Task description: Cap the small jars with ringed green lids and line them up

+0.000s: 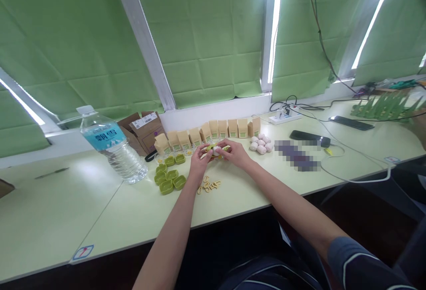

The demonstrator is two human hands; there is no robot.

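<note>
My left hand (199,160) and my right hand (237,153) meet above the table, fingers closed around a small green tray-like piece (209,147). A white egg-shaped piece (216,151) sits at it, between my two thumbs. My fingers hide part of both. Left of my left hand lie several green scalloped trays (166,186). Between my forearms is a loose group of small yellow ring-like pieces (209,186). Several pale pink-white egg-shaped pieces (261,148) are clustered right of my right hand. Behind the hands stands a row of small tan paper packets (195,137).
A large water bottle (113,145) leans at the left, before an open cardboard box (146,132). A power strip (284,115) with cables is at the back right. Two dark phone-like devices (309,138) (352,123) and a white cable (353,180) lie at the right.
</note>
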